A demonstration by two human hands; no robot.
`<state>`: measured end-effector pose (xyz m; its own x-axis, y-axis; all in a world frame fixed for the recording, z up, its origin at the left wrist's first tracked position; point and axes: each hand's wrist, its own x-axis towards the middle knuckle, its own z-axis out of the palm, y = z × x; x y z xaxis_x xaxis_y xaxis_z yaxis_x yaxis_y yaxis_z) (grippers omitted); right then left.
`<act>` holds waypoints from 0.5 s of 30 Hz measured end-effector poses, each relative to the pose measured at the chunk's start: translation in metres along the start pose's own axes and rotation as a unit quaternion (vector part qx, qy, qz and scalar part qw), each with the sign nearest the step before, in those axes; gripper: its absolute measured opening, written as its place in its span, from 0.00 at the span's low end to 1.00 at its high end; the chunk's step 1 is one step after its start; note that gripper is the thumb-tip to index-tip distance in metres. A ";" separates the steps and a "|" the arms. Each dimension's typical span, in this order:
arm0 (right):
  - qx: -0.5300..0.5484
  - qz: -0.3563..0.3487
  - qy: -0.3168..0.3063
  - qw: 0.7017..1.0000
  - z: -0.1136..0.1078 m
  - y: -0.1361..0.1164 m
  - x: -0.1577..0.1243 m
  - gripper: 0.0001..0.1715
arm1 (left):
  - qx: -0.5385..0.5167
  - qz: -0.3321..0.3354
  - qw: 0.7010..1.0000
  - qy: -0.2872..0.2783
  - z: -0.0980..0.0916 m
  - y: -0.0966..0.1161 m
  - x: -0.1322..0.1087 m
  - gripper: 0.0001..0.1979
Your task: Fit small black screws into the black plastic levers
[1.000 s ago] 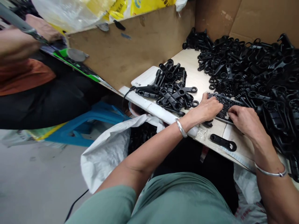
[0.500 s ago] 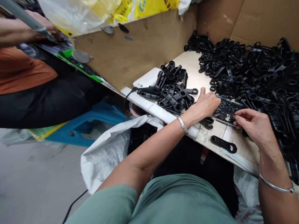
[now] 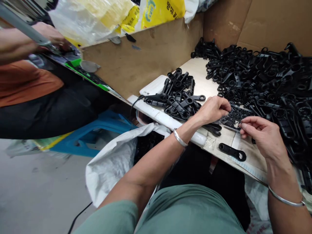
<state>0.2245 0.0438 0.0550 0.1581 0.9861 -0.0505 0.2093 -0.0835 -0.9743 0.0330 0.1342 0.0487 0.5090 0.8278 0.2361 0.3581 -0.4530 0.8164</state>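
Observation:
A shallow clear tray (image 3: 237,129) of tiny black parts (image 3: 232,116) sits on the bench between my hands. Over its left end is my left hand (image 3: 214,109), thumb and forefinger curled toward each other; whatever is between the tips is too small to make out. At the tray's right edge my right hand (image 3: 260,130) has its thumb and fingertips pinched together, and what they hold is hidden. In front of the tray a single black plastic arm (image 3: 232,151) with a ring end lies flat on the bench.
Similar black arms form a small pile (image 3: 180,97) at left and a large heap (image 3: 263,74) at right. A cardboard wall (image 3: 146,52) bounds the bench. An open white sack (image 3: 109,159) hangs at its front edge. Another person's hand (image 3: 52,37) works beyond, above a blue stool (image 3: 90,133).
My left hand has turned, so its thumb and forefinger now show above the tray. My right hand stays pinched by the tray's edge. The view has shifted slightly.

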 end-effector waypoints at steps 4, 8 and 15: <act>0.044 0.007 -0.012 0.999 -0.001 0.005 -0.005 0.17 | -0.089 -0.010 0.996 0.020 0.004 0.003 -0.011 0.05; 0.088 0.032 -0.014 0.996 -0.001 0.005 -0.011 0.20 | -0.127 -0.023 0.991 0.028 0.008 0.007 -0.020 0.06; 0.143 0.061 -0.011 0.988 0.003 0.003 -0.013 0.21 | -0.093 -0.021 0.995 0.033 0.013 0.006 -0.023 0.08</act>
<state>0.2201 0.0309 0.0525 0.1434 0.9745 -0.1726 -0.0913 -0.1606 -0.9828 0.0337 0.1081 0.0410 0.4425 0.8669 0.2294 0.2235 -0.3543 0.9080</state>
